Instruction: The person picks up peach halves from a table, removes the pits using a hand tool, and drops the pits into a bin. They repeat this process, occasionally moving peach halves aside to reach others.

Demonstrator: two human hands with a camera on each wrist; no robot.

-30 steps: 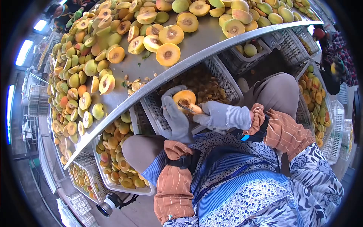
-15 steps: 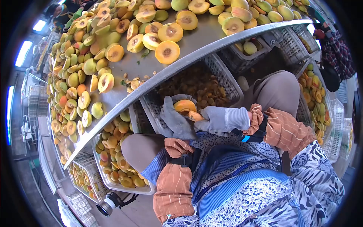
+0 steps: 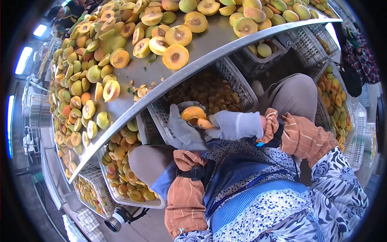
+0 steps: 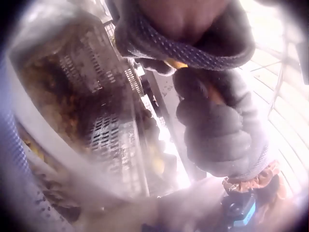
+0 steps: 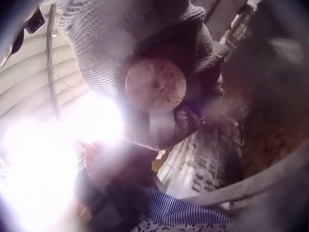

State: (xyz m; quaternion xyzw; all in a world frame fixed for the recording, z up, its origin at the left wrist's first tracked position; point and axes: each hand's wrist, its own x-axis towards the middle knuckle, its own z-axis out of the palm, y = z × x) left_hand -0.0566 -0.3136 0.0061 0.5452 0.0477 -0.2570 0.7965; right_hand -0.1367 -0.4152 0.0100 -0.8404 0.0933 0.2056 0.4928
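The left hand [image 3: 183, 131], gloved in grey, cups a fruit half [image 3: 193, 112] with its fingers curled round the rind, so the cut face and its hollow are left uncovered towards the right hand [image 3: 237, 125]. That hold seems meant to steady the fruit from beneath while leaving the flesh within reach. The right hand, also gloved, is closed on a tool handle [image 5: 155, 84], whose round butt shows from the right wrist; the fist wraps it firmly, which probably gives control over short, close strokes. An orange piece [image 3: 206, 123] lies between the fruit half and the right fingers; whether it is part of the handle or of the fruit is hard to tell.

Both hands are close together above the near edge of a crate [image 3: 243, 86] of brownish pieces, between the person's knees, a spot that looks suited to catching whatever drops. The metal counter [image 3: 205, 42] slopes across the far side, with cut fruit [image 3: 175, 57] heaped on it and some halves near its raised rim, apparently within easy reach. A fruit-filled crate [image 3: 155, 203] stands at the left and another [image 3: 342, 107] at the right, both close beside the person.
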